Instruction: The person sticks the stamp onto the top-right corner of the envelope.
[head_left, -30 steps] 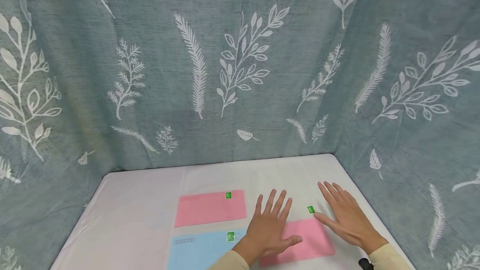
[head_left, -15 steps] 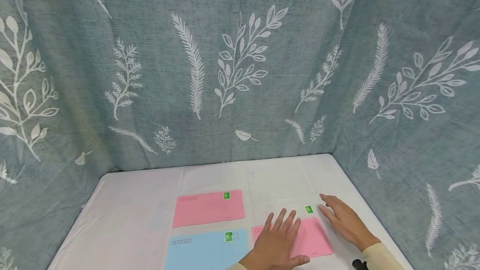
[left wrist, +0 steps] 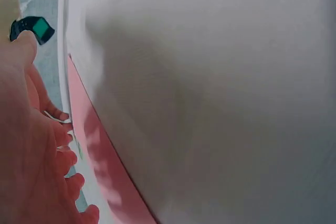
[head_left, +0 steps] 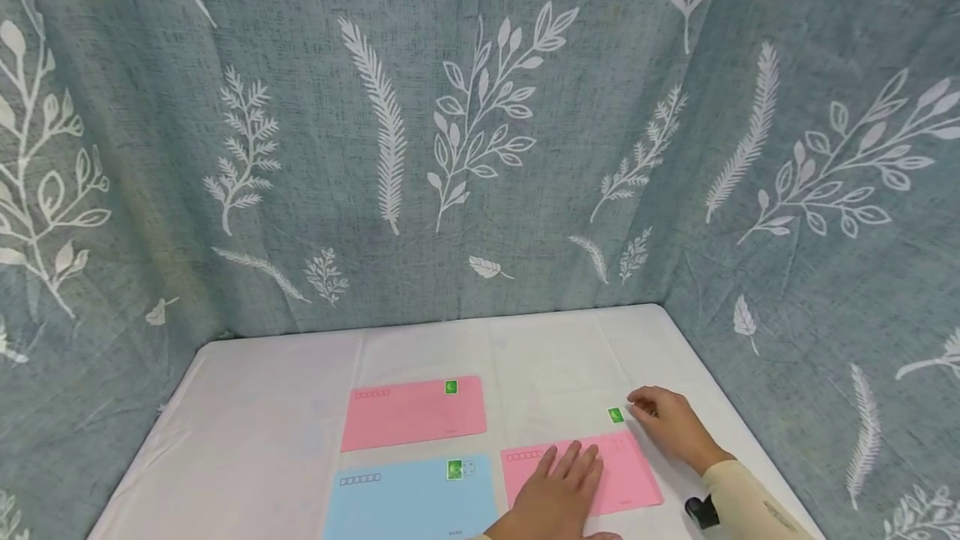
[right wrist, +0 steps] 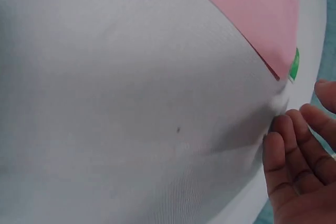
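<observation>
A pink envelope (head_left: 630, 482) lies at the right of the white table. My left hand (head_left: 557, 494) reaches over its left part with fingers extended, hiding some of its front. In the left wrist view the left palm (left wrist: 26, 150) hangs beside the envelope (left wrist: 118, 182); contact is unclear. Just beyond the envelope's far edge lies a small green stamp (head_left: 616, 415). My right hand (head_left: 671, 427) is at the stamp's right, fingers loosely bent. The right wrist view shows the right fingers (right wrist: 302, 153) holding nothing, apart from the stamp (right wrist: 294, 65).
Another pink envelope (head_left: 412, 419) with a green stamp (head_left: 451, 387) lies to the left. In front of it is a blue envelope (head_left: 408, 507), also stamped (head_left: 454, 470). A patterned curtain (head_left: 480, 148) surrounds the table (head_left: 255, 423). A dark device (head_left: 702, 512) sits at the right wrist.
My left hand has moved nearer and lower over the right-hand pink envelope. The right hand has come down beside the loose stamp, its spread fingers now bent. The envelopes and stamps stay put.
</observation>
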`<state>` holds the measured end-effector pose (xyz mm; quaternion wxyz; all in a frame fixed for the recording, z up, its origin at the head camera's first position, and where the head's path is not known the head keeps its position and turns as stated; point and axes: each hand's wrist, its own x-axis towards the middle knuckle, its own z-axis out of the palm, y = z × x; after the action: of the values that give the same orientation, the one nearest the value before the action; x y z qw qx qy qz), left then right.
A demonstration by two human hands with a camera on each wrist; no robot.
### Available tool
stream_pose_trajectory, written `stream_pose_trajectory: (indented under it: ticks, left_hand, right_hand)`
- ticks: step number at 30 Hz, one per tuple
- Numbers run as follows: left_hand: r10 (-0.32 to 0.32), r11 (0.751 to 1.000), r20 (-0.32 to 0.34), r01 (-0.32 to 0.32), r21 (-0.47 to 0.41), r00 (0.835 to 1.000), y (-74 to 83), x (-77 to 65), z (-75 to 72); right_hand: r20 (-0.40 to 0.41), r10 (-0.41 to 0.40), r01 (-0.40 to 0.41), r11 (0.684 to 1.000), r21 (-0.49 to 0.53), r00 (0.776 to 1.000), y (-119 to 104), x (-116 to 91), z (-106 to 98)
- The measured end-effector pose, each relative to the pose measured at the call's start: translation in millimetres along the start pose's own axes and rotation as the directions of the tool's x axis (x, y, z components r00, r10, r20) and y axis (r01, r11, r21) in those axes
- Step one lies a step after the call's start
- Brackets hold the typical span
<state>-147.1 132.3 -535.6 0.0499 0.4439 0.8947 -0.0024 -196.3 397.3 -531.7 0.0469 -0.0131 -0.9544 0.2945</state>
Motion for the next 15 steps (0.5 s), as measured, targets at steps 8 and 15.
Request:
stream_pose_trajectory:
  ticks: [8, 15]
  left_hand:
    - [0.024, 0.999, 0.020, -0.025, 0.029, 1.000, -4.2, -4.4, 7.0]
    - [0.055, 0.997, 0.013, -0.055, 0.051, 0.998, -4.8, -4.7, 2.7]
  right_hand:
    - [0.046, 0.004, -0.003, 1.000, -0.008, 0.999, -10.0, 9.4, 15.0]
    - [0.057, -0.013, 0.016, 0.998, -0.056, 0.998, -12.4, 10.3, 14.8]
